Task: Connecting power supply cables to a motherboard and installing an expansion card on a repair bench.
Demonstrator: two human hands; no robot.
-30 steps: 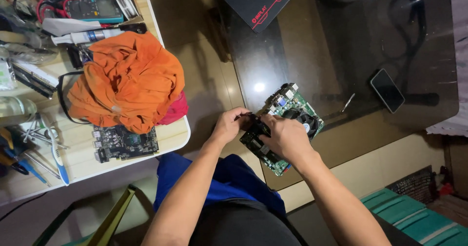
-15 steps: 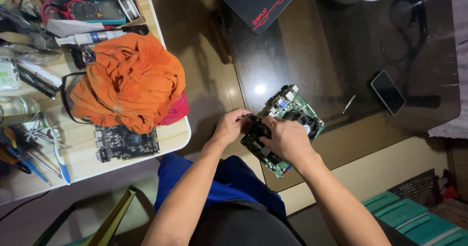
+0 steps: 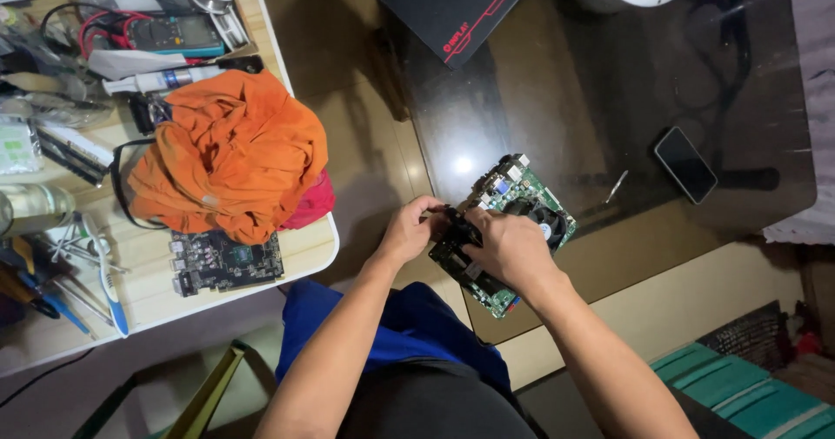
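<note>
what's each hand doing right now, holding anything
left hand: closed, pinching a small black part at the green circuit board.
right hand: closed, gripping the same black part.

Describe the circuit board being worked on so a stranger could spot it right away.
Start at the dark glass table and go to its near edge. The green circuit board lies there under the left hand and right hand. The other board, dark, lies on the wooden table.
</note>
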